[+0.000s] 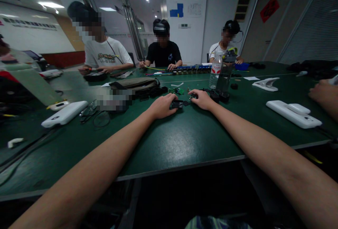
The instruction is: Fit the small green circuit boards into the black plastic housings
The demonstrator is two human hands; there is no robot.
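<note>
My left hand [164,106] is closed around a small black plastic housing [177,104], which sits low over the green table [185,141]. The fingers of my right hand [202,100] are bent together at a small dark part [194,96], too little of which shows to name. Between the hands lies a thin flat black piece [186,103]. Just beyond them are small green circuit boards [180,90] among loose bits. Black plastic parts [213,94] lie just past my right wrist.
Right of centre stand a clear water bottle [215,76] and a dark drinking bottle [226,72]. White devices [293,113] [64,114] lie at either side. A grey-brown pouch [134,84] is at back left. Several people sit around; one person's hand [326,97] is at far right.
</note>
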